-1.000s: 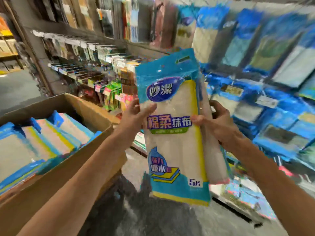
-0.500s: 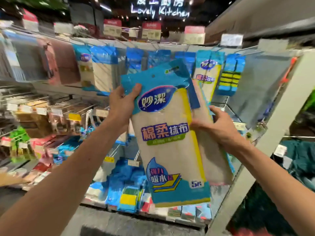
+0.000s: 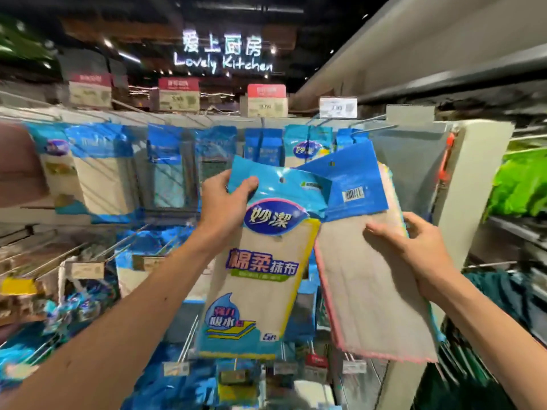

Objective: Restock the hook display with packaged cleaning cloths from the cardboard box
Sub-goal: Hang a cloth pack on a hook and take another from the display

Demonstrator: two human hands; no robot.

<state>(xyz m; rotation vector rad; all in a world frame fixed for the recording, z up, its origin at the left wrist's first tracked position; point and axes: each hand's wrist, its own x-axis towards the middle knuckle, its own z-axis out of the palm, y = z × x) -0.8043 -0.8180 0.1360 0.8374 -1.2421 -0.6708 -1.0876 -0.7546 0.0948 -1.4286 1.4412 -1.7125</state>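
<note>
2 flat cloth packs, hands apart.
Left hand [image 3: 225, 202] pinches front-facing pack [image 3: 260, 279] at glossy blue header; right hand [image 3: 414, 250] grips back-facing pack [image 3: 370, 291], beige weave.

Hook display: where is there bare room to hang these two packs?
Top row: bare prongs stick out between the blue packs and the grey cloths. Lower left: long prongs above the yellow tag look bare, though blurred. Crowded: the top row left of the left hand.
</note>
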